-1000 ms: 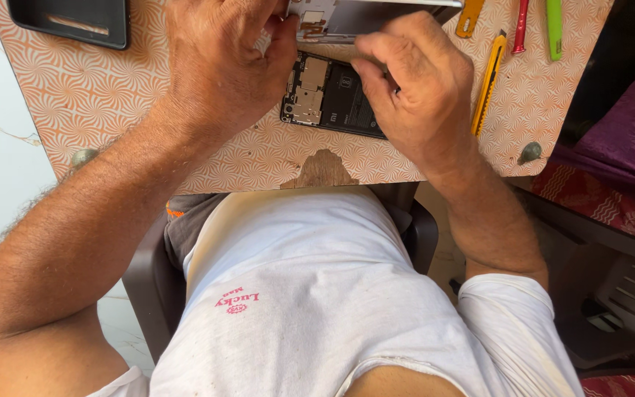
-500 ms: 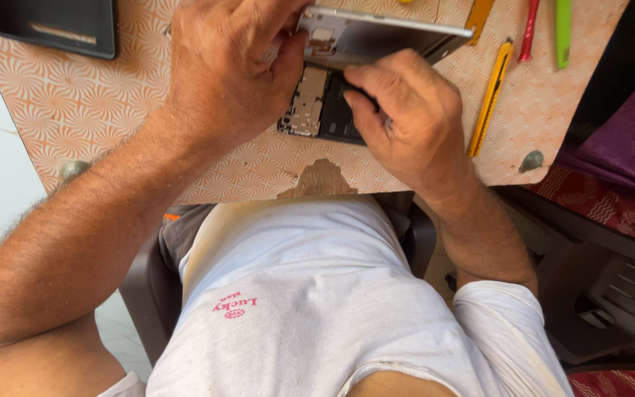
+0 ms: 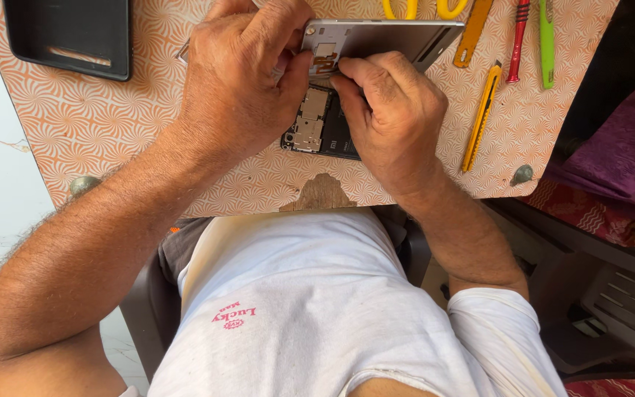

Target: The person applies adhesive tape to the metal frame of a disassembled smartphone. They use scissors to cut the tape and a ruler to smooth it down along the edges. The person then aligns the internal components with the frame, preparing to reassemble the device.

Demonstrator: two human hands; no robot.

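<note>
Silver back cover [image 3: 398,38] pinched by both the left hand [image 3: 240,81] and right hand [image 3: 391,117], hiding the opened phone [image 3: 321,129].

This looks like a small phone-repair bench, likely a home or stall workshop. Under both hands lies an opened smartphone [image 3: 317,129] with its circuit board bare, on a worn table [image 3: 112,140] covered in orange swirl-patterned laminate. Just right of the right hand [image 3: 391,117] hand tools are laid out: a yellow utility knife [image 3: 481,117], a red screwdriver [image 3: 517,40], a green pry tool [image 3: 547,44] and yellow-handled scissors [image 3: 413,9]. Left of the left hand [image 3: 240,81] sits a black phone case [image 3: 67,37].
</note>
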